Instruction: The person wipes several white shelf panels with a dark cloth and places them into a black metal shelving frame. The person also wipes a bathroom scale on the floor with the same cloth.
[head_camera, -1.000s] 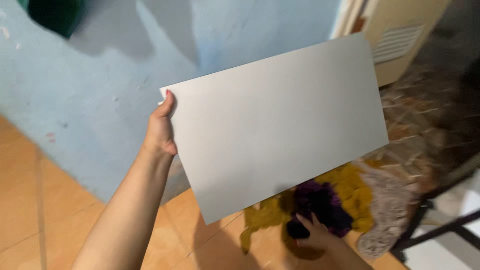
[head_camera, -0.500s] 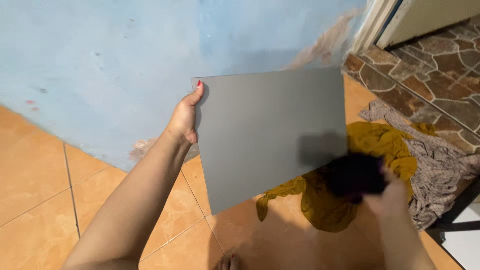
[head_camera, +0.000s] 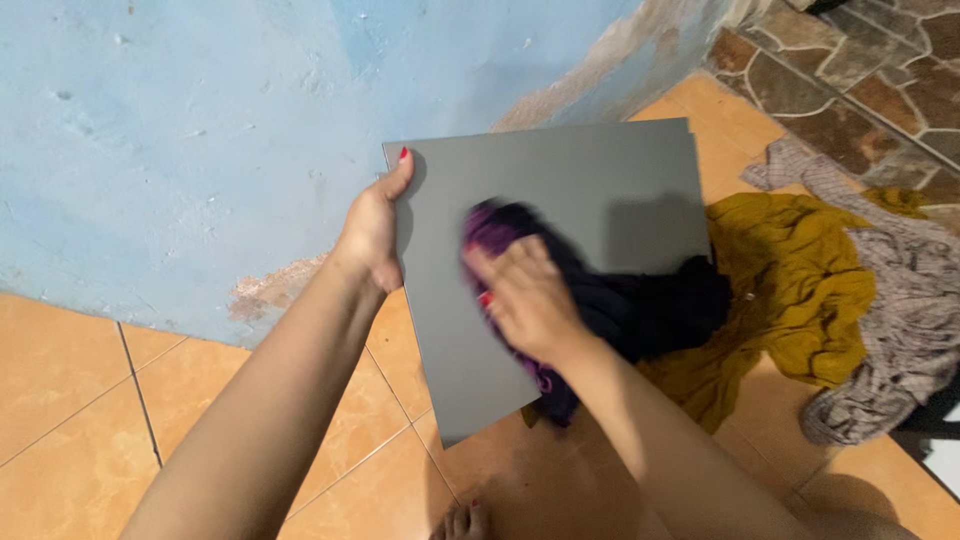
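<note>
A bare foot is seen at the bottom edge, on the tiled floor; above it a flat grey board is held up at a slant in front of the person, its lower corner hanging over the tiles; the left hand is clamped on the board's left edge near the upper corner, thumb on the front face and fingers hidden behind; the right hand is pressed flat against the face of the board, closed over a dark purple cloth that trails off to the right. The board is judged thin, stiff and light, since it is kept steady by one edge alone; its smooth face is likely slippery, so an edge grip is judged safest, with a second hold on the opposite edge if it flexes; the cloth is soft and limp and can be bunched anywhere. Just beyond the board a mustard cloth and a grey patterned cloth are heaped on the floor, touching each other; farther off, a blue wall with peeling paint is met by the orange tiles, and stone paving is seen at the upper right.
</note>
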